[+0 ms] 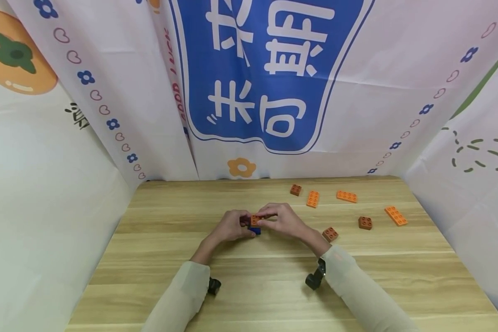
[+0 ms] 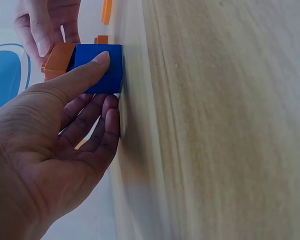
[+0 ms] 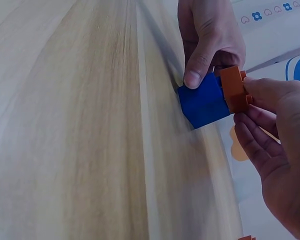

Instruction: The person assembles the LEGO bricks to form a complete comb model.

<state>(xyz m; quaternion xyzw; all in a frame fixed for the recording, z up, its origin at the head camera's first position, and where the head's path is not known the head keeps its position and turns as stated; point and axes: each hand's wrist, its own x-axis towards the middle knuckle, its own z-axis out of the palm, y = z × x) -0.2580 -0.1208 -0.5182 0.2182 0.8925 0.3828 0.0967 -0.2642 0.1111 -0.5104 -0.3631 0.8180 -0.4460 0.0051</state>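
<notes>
A blue toy brick (image 3: 204, 100) stands low at the table surface, with a brown-orange studded brick (image 3: 233, 89) on top of it, slightly tilted and with a narrow gap showing. My left hand (image 1: 232, 225) holds the blue brick, its thumb lying on one face in the left wrist view. From the other side my right hand (image 1: 283, 221) pinches the brown-orange brick between thumb and fingers. Part of the stack is hidden by the hands in the head view.
Brown bricks lie to the right: one at the back (image 1: 296, 190), one further right (image 1: 365, 223), one beside my right wrist (image 1: 330, 234). Flat orange bricks lie among them (image 1: 313, 199), (image 1: 346, 196), (image 1: 396, 216). A printed cloth (image 1: 149, 152) borders the wooden table (image 1: 265, 295).
</notes>
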